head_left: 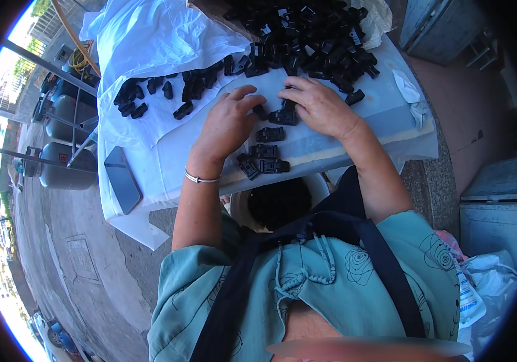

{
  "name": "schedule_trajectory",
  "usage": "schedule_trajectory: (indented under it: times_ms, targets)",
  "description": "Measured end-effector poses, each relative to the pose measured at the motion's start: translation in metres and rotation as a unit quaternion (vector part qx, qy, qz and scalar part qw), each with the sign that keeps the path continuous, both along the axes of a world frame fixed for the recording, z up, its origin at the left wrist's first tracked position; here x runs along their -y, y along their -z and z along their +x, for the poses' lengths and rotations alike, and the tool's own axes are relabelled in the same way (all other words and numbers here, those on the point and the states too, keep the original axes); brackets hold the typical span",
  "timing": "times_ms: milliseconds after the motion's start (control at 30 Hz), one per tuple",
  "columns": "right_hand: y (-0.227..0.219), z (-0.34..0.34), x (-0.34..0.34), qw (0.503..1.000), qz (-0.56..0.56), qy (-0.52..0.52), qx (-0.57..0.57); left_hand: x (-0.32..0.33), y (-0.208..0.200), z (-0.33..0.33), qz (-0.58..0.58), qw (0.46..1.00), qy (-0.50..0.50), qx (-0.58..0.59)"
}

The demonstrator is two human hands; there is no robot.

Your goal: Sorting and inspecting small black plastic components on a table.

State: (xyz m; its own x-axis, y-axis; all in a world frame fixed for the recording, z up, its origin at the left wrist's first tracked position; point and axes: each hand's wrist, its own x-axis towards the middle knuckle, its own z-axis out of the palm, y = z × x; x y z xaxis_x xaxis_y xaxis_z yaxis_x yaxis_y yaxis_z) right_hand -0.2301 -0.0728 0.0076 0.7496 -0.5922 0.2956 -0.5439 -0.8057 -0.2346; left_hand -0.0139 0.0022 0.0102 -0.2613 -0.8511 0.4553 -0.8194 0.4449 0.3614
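My left hand (pixel 229 119) is over the white-covered table, its curled fingers closed on a small black plastic part (pixel 260 112) that they partly hide. Close by on the right, my right hand (pixel 320 106) has its fingertips on another black plastic part, just above a black clip-like piece (pixel 283 117) lying on the sheet. Towards me, a short line of similar black pieces runs down to the table edge: one piece (pixel 270 134), another (pixel 263 151), and a pair at the near end (pixel 275 166). A tilted piece (pixel 248 166) lies beside them.
A large heap of black parts (pixel 307 45) covers the far side. Loose pieces (pixel 192 87) lie on crumpled plastic sheeting (pixel 156 42) at left. A phone (pixel 123 180) rests near the left edge. Below the near edge stands a pale bucket (pixel 241 210) with dark contents.
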Motion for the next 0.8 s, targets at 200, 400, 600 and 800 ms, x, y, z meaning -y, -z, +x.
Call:
schedule_trajectory:
  times_ms: [200, 400, 600, 800]
  targets:
    - [-0.016, -0.001, -0.021, 0.990, 0.140, -0.019, 0.021, -0.004, -0.008, 0.007, 0.177, 0.982, -0.033, -0.054]
    - [-0.007, 0.001, -0.017, 0.988, 0.113, 0.006, 0.101, -0.002, 0.007, 0.008, 0.030, 0.996, -0.031, -0.078]
    - [0.005, 0.033, -0.024, 0.978, 0.065, -0.066, 0.187, -0.006, 0.010, 0.003, 0.119, 0.979, -0.039, -0.163]
    - [0.009, 0.036, -0.025, 0.979, 0.058, -0.060, 0.185, -0.005, 0.009, 0.005, 0.116, 0.982, -0.029, -0.146]
